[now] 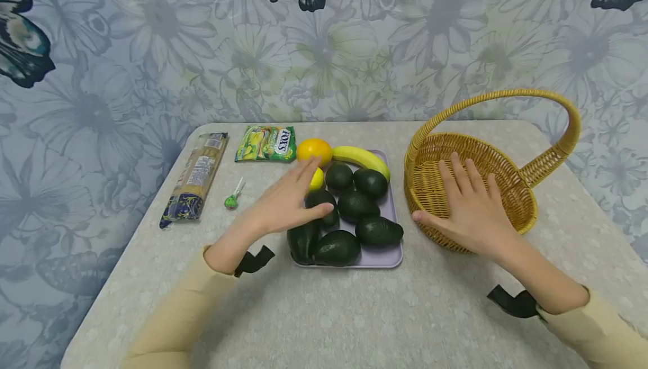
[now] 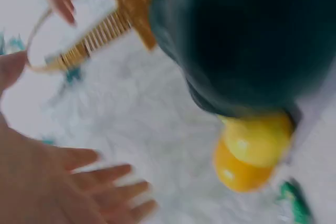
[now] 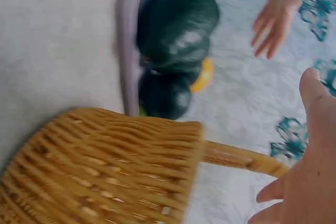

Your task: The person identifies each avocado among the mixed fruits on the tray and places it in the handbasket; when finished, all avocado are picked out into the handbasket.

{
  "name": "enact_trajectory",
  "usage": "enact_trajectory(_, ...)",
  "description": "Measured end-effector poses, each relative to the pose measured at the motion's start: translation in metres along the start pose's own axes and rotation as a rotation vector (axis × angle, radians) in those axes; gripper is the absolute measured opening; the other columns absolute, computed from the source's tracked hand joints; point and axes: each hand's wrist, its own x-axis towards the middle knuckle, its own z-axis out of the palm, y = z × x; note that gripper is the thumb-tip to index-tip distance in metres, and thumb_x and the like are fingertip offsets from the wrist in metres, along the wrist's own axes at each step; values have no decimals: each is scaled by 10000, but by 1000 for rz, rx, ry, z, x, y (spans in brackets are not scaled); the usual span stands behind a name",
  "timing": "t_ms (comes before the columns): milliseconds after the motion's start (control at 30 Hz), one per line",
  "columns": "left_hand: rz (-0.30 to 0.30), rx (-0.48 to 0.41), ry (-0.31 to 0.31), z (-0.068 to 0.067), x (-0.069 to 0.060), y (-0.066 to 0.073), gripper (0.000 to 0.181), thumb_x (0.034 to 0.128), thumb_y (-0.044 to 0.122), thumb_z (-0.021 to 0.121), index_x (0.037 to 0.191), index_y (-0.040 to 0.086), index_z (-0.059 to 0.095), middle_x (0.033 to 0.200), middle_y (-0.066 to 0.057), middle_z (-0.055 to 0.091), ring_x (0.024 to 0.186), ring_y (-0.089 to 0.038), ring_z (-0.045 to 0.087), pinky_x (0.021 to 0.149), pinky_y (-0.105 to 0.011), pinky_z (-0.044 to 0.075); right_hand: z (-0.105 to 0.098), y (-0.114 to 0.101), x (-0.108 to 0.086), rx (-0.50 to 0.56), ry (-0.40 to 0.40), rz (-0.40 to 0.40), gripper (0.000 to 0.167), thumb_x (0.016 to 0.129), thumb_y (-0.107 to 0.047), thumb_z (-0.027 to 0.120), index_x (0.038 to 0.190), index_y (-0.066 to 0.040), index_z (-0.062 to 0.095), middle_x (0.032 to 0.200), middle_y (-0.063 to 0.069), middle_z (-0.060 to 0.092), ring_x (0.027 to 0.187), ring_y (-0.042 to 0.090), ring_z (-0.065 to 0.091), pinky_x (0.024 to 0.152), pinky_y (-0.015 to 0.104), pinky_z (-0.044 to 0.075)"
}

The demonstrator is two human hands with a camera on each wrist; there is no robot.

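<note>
Because round fruit rolls, the avocados (image 1: 358,206) probably owe their place at centre frame to the lilac tray (image 1: 377,256): seven visible, packed against one another inside its low rim. Banana (image 1: 361,158) along the upper edge; lemon (image 1: 316,179) partly hidden behind fingers; orange (image 1: 315,151) at the upper left corner, its footing on the tray unclear.

Left hand (image 1: 288,197) hovers over the tray's left side, fingers extended, thumb out, nothing held. Right hand (image 1: 473,206) hangs over the wicker basket (image 1: 445,144), right of centre: fingers straight and spread wide, nothing held, no grip on the handle (image 1: 506,93). Basket's mouth tips toward the viewer, leaving its inside easy to reach, I judge.

Farther out, left of the tray: lollipop (image 1: 231,201), green sweet bag (image 1: 265,144) lying flat, long packet (image 1: 194,180) aslant at far left. All rest on the pale worktop (image 1: 405,318), apart, perhaps for separate picking.
</note>
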Motion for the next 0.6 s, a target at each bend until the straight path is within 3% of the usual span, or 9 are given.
enact_trajectory(100,-20,-203,62,-5,0,-24,975,853,638,518,1524,196,-34,1570,-88,57,1399,-311,169,1095,-547,234,-4,-1,-2,112,96,-37,1019,843,-651,525,1521,-77,26,1569,125,-41,1414,327,-67,1110,592,-2)
enact_trajectory(200,-50,-375,116,0,1,-53,948,863,542,591,1525,226,-10,1566,-78,70,1385,-336,207,1070,-584,256,0,-5,-1,306,228,-141,977,845,-571,601,1519,-73,99,1568,122,50,1421,306,10,1125,558,77)
enact_trajectory(333,-83,-556,108,17,1,-83,897,884,349,656,1526,196,49,1567,-59,74,1397,-321,183,1105,-534,222,19,-16,-1,542,323,-294,916,812,-467,707,1498,-92,230,1532,96,230,1384,307,210,1088,555,229)
enact_trajectory(433,-79,-644,78,32,0,-98,861,892,187,661,1520,132,74,1562,-105,93,1402,-310,173,1133,-476,184,36,-25,-2,646,246,-315,875,789,-342,770,1487,-140,283,1499,48,305,1340,282,312,1057,515,308)
enact_trajectory(600,-38,-726,64,51,-1,-108,815,871,46,657,1496,38,134,1541,-170,145,1391,-314,208,1135,-441,196,63,-30,-1,761,77,-261,795,786,-209,784,1451,-143,352,1454,36,366,1286,285,397,1040,458,362)
